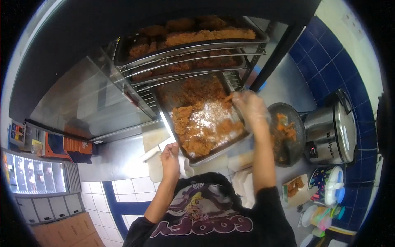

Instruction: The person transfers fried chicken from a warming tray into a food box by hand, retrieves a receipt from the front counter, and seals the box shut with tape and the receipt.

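Note:
My right hand (pixel 250 108), in a clear plastic glove, reaches over the right side of a metal tray (pixel 220 149). Its fingers are closed on a small orange-brown piece of fried food (pixel 227 98). In the tray lie crumbed fried pieces (pixel 187 123) and loose crumbs, with a bright glare in the middle. My left hand (pixel 170 158) is by the tray's near left corner, its fingers curled around a white, paper-like item (pixel 185 166); what kind it is, I cannot make out.
Racks above hold more trays of fried pieces (pixel 210 37) inside a glass-sided cabinet (pixel 90 99). To the right are a dark pan (pixel 294 144) with orange food, a Miyako rice cooker (pixel 329 131), an open food box (pixel 297 187) and several tubs (pixel 329 185).

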Tool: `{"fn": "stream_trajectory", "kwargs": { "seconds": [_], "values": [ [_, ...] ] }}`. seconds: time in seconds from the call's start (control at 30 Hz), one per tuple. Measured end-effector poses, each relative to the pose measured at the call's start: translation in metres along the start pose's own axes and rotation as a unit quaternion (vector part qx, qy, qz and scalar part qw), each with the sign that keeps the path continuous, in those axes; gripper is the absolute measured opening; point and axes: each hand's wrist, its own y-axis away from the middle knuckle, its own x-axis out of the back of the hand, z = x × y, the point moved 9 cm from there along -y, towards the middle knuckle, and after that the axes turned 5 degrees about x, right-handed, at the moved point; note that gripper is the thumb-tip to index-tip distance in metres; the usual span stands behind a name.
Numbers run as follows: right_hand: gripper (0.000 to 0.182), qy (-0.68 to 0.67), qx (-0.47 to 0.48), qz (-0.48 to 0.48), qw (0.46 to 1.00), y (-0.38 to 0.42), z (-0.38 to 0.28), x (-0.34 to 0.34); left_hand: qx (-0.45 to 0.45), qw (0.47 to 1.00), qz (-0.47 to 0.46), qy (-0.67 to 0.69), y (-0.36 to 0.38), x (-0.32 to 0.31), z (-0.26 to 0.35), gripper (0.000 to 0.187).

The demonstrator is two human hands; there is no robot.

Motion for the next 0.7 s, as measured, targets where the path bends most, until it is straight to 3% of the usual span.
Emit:
{"fn": "stream_trajectory", "kwargs": {
  "seconds": [0.07,0.1,0.17,0.2,0.23,0.33,0.4,0.57,0.7],
  "values": [
    [0.025,0.056,0.055,-0.013,0.997,-0.001,-0.013,-0.009,-0.039,0.999,0.020,-0.005,-0.002,0.002,0.005,0.021],
    [0.021,0.024,0.134,0.014,0.991,0.002,-0.027,-0.015,-0.037,0.999,0.020,-0.013,-0.004,0.003,0.002,0.021],
    [0.020,-0.012,0.261,-0.034,0.965,0.008,-0.057,-0.053,-0.046,0.999,0.015,-0.001,-0.006,0.005,0.002,0.022],
    [0.021,0.029,0.272,-0.139,0.952,0.015,-0.070,-0.080,-0.043,0.999,0.012,-0.014,-0.005,0.007,0.003,0.022],
    [0.025,0.054,0.286,-0.164,0.943,0.020,-0.089,-0.089,-0.017,1.000,0.003,-0.015,-0.005,0.007,0.003,0.020],
    [0.029,0.042,0.302,-0.166,0.938,0.020,-0.109,-0.129,0.004,1.000,0.000,-0.024,-0.004,0.005,0.005,0.017],
    [0.029,0.097,0.253,-0.330,0.904,0.018,-0.117,-0.143,-0.004,1.000,0.009,-0.028,-0.002,0.002,0.009,0.017],
    [0.031,0.116,0.259,-0.366,0.886,0.022,-0.114,-0.159,0.010,1.000,0.020,-0.020,0.000,0.003,0.010,0.019],
    [0.041,0.083,0.210,-0.380,0.897,0.025,-0.111,-0.145,-0.011,0.999,0.007,-0.040,-0.003,0.008,0.005,0.019]
  ]
}}
